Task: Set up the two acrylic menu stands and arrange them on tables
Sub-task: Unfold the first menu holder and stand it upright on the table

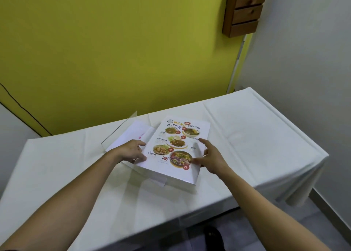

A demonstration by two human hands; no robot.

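Observation:
A printed menu sheet (179, 142) with food photos lies face up in the middle of a table draped in white cloth (256, 136). It rests on a clear acrylic menu stand (121, 131) whose transparent panel rises at the left. Another white sheet (133, 135) lies beneath that panel. My left hand (131, 151) grips the menu's left edge, thumb under the lower corner. My right hand (210, 156) hovers at the menu's right edge with fingers spread, thumb touching the sheet. Whether a second stand lies under the stack is not clear.
A yellow-green wall stands right behind the table. A small wooden drawer unit (245, 9) hangs on it at upper right. A grey wall closes the right side. The table's right end drops to a tiled floor (313, 222). A dark shoe (212, 235) shows below.

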